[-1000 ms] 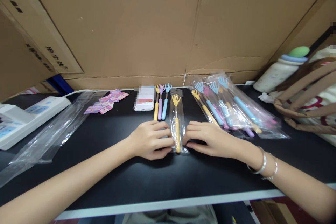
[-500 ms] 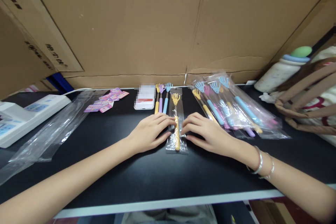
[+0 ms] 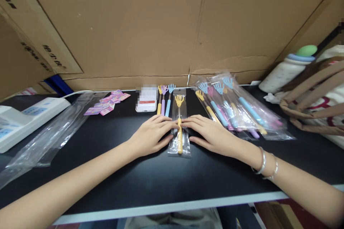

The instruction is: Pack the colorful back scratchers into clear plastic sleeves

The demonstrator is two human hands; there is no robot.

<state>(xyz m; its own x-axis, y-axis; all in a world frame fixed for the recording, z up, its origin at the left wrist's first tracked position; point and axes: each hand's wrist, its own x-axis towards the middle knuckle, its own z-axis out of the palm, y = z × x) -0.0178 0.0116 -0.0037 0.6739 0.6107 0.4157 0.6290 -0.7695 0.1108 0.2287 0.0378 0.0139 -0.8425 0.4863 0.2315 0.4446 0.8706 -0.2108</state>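
Observation:
A yellow back scratcher point(image 3: 180, 141) lies inside a clear plastic bag point(image 3: 186, 150) on the black table, its claw end pointing away from me. On its left side my left hand point(image 3: 153, 134) rests with fingertips at the bag's edge, thumb apart from the fingers. My right hand point(image 3: 209, 134) reaches in from the other side, fingers stretched so the tips touch the bag beside the handle. Neither hand grips anything. Behind my left hand are unbagged scratchers: a yellow one point(image 3: 159, 102), a purple one point(image 3: 163, 103) and a blue one point(image 3: 168, 103), their lower ends partly hidden.
Several bagged scratchers point(image 3: 251, 111) lie piled at the right, near a white bottle point(image 3: 285, 73) and a brown-strapped bag point(image 3: 309, 114). Leftward are a phone point(image 3: 146, 105), pink-purple cards point(image 3: 107, 103), empty plastic bags point(image 3: 53, 143) and a white power strip point(image 3: 34, 118). Cardboard point(image 3: 134, 25) walls the back.
My right hand's fingers have straightened and moved left onto the bagged scratcher. My left hand stays beside it. The whole view has shifted slightly.

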